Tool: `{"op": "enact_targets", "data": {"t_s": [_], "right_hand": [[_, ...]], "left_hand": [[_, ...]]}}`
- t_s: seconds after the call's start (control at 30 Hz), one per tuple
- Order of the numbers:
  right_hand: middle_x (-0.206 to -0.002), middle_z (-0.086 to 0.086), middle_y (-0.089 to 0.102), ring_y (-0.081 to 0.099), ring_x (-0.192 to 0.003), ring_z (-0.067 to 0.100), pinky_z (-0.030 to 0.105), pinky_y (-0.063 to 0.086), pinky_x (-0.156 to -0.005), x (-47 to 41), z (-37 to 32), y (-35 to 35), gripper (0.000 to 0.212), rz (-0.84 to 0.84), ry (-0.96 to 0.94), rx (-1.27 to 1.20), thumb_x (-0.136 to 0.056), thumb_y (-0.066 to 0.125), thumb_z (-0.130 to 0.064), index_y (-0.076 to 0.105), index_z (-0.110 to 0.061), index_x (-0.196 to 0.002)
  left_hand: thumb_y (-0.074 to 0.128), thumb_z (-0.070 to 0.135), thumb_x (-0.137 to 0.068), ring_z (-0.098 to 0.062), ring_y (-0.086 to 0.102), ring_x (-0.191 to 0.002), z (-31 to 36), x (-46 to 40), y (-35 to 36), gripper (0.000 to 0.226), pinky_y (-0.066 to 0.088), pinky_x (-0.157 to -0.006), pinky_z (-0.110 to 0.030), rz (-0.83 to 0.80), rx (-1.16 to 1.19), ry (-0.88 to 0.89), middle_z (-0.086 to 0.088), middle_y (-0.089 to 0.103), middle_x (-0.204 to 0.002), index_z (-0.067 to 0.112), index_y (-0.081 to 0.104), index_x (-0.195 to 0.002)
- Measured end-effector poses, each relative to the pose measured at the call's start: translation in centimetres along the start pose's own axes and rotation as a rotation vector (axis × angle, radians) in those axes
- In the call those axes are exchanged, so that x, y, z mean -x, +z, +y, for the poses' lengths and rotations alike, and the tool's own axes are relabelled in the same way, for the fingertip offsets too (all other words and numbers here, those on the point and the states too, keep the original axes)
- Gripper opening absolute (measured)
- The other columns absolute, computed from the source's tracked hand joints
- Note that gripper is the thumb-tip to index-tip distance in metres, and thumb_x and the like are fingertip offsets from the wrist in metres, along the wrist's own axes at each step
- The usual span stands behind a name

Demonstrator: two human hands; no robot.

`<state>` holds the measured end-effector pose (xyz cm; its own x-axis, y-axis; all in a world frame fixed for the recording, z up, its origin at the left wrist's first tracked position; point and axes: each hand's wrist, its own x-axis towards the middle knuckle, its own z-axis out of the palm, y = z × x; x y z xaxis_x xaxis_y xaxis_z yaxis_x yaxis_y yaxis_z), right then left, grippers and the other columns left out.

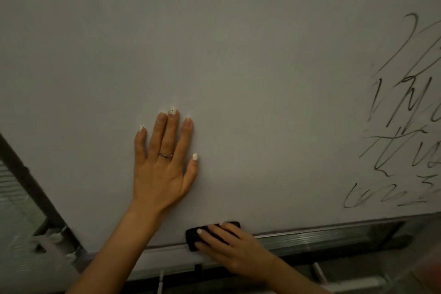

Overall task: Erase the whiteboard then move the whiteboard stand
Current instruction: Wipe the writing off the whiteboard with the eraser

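Rightward, scribbles (pixel 403 126) beside eraser (pixel 212 235).

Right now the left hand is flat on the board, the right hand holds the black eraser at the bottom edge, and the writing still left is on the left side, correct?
Not quite. The head view shows the remaining writing on the right side of the whiteboard. The rest holds: left hand flat, right hand on the black eraser at the bottom edge.

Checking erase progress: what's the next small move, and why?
Probably slide the eraser, held by the right hand at the whiteboard bottom edge, rightward and up into the black writing. The left hand braces on clean board.
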<state>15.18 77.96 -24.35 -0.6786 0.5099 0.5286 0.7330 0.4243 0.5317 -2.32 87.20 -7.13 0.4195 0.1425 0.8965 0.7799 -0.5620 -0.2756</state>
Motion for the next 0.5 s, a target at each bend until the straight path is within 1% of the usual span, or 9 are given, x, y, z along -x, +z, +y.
{"op": "enact_targets", "data": {"t_s": [0.1,0.2,0.27,0.3,0.37,0.43,0.5], "right_hand": [[-0.141,0.004,0.041,0.047,-0.124,0.02,0.038,0.024,-0.113,2.5,2.4,-1.8,0.035,0.004,0.03,0.006,-0.103,0.035,-0.018,0.046,-0.019,-0.136],[-0.143,0.007,0.041,0.046,-0.126,0.023,0.038,0.027,-0.113,4.0,5.7,-4.6,0.037,0.022,0.101,0.057,-0.103,0.031,-0.015,0.045,-0.02,-0.138],[-0.142,0.009,0.041,0.045,-0.128,0.024,0.039,0.032,-0.11,4.6,8.0,-6.7,0.039,0.045,0.149,0.079,-0.103,0.03,-0.011,0.045,-0.02,-0.138],[-0.142,0.01,0.04,0.044,-0.129,0.025,0.04,0.035,-0.109,4.9,9.3,-7.9,0.04,0.062,0.166,0.087,-0.101,0.032,-0.009,0.044,-0.018,-0.138],[-0.141,0.014,0.039,0.043,-0.129,0.029,0.042,0.037,-0.108,4.8,11.9,-10.0,0.045,0.121,0.203,0.088,-0.095,0.04,-0.001,0.044,-0.014,-0.138],[-0.139,0.018,0.04,0.044,-0.127,0.032,0.042,0.037,-0.108,4.8,14.9,-12.5,0.053,0.221,0.258,0.11,-0.085,0.053,0.004,0.045,-0.009,-0.135],[-0.136,0.02,0.041,0.046,-0.124,0.033,0.041,0.038,-0.108,4.6,18.0,-15.5,0.058,0.305,0.299,0.126,-0.079,0.067,0.002,0.045,-0.004,-0.133]], "left_hand": [[0.029,0.035,-0.098,-0.019,-0.008,-0.146,0.6,0.0,0.2,0.063,-0.006,-0.117,-0.043,0.02,0.009,-0.037,-0.001,-0.014,-0.158,0.013,0.003,-0.151],[0.034,0.035,-0.094,-0.018,-0.008,-0.146,1.6,-0.4,0.3,0.069,-0.013,-0.113,-0.049,0.072,0.074,-0.153,0.003,-0.015,-0.158,0.017,0.001,-0.151],[0.039,0.033,-0.092,-0.019,-0.006,-0.146,3.3,-0.9,0.3,0.068,-0.013,-0.112,-0.051,0.125,0.136,-0.189,0.002,-0.011,-0.159,0.016,0.009,-0.15],[0.041,0.031,-0.09,-0.019,-0.004,-0.146,4.6,-1.4,0.4,0.064,-0.012,-0.113,-0.052,0.148,0.166,-0.166,0.0,-0.007,-0.159,0.015,0.016,-0.147],[0.043,0.026,-0.088,-0.018,0.0,-0.146,7.0,-2.5,0.5,0.058,-0.008,-0.113,-0.053,0.16,0.181,-0.076,-0.002,-0.001,-0.159,0.014,0.024,-0.142],[0.041,0.024,-0.09,-0.018,0.003,-0.146,9.4,-4.5,0.6,0.055,-0.004,-0.113,-0.055,0.172,0.184,-0.01,-0.003,0.008,-0.159,0.015,0.028,-0.142],[0.039,0.023,-0.092,-0.019,0.004,-0.146,11.2,-7.0,0.6,0.055,-0.002,-0.113,-0.057,0.164,0.175,-0.001,-0.009,0.021,-0.153,0.015,0.028,-0.144]]}}
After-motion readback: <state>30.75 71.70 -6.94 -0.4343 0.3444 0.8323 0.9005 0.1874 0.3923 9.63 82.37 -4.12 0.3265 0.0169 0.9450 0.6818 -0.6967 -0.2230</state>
